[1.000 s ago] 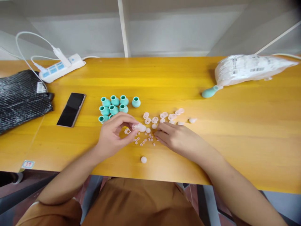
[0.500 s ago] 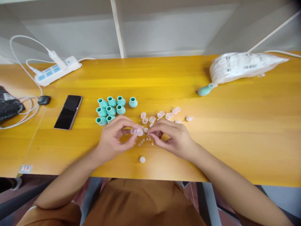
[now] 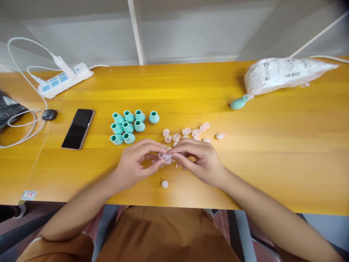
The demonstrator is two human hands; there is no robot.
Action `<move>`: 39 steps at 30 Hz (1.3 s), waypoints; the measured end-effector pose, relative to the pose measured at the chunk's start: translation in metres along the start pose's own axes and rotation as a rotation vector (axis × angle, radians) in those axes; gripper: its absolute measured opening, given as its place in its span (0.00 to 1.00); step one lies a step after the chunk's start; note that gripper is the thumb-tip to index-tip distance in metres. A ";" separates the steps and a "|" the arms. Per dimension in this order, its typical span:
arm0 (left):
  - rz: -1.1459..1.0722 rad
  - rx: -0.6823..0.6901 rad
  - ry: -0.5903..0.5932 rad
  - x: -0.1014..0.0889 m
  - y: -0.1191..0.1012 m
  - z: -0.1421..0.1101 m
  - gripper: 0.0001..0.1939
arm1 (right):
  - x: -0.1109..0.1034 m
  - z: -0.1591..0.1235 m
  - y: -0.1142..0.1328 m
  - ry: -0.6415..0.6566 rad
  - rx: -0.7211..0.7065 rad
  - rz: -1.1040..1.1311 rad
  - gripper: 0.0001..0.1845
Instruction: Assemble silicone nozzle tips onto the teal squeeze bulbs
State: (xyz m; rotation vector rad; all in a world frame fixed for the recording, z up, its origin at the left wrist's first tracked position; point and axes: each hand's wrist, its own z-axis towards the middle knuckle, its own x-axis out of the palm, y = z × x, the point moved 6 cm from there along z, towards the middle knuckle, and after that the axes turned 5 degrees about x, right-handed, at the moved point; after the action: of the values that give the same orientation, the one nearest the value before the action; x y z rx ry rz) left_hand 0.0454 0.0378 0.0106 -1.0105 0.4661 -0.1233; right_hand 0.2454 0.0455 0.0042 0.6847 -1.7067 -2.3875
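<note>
Over the near middle of the table, my left hand (image 3: pixel 137 162) pinches a clear plastic fitting (image 3: pixel 167 158) between thumb and fingers. The fingertips of my right hand (image 3: pixel 200 158) are pressed together against the fitting's right side. Whatever small piece they hold is hidden. Tiny clear rings (image 3: pixel 161 166) lie under the hands, partly covered. A white ball-like piece (image 3: pixel 165 184) sits nearer the table edge. Beyond my hands, several translucent cup-shaped fittings (image 3: pixel 176 137) are scattered. Teal rubber bulbs (image 3: pixel 128 126) with open necks stand grouped beyond my left hand.
A black phone (image 3: pixel 78 129), a white power strip (image 3: pixel 65 82) and a cable with a black plug piece (image 3: pixel 49 115) occupy the left. At the back right lies a filled white plastic bag (image 3: pixel 283 76), its mouth beside a teal bulb (image 3: pixel 239 102).
My hands have come together: the left moved right with the clear fitting, and the right hand's fingertips now touch it. The view has shifted slightly.
</note>
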 end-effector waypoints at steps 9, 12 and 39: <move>0.027 0.013 0.013 0.000 0.000 0.000 0.13 | 0.001 0.002 0.002 0.004 -0.104 -0.082 0.06; 0.086 0.048 0.022 -0.001 -0.002 0.001 0.12 | 0.001 0.002 -0.004 0.015 -0.015 -0.022 0.03; 0.052 0.069 0.012 -0.001 -0.001 -0.002 0.13 | 0.017 -0.002 -0.026 0.202 0.425 0.603 0.15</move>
State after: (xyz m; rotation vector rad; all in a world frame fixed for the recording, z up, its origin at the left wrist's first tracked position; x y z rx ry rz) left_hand 0.0439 0.0358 0.0113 -0.9293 0.4954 -0.0980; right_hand 0.2347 0.0470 -0.0255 0.3590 -1.9867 -1.5260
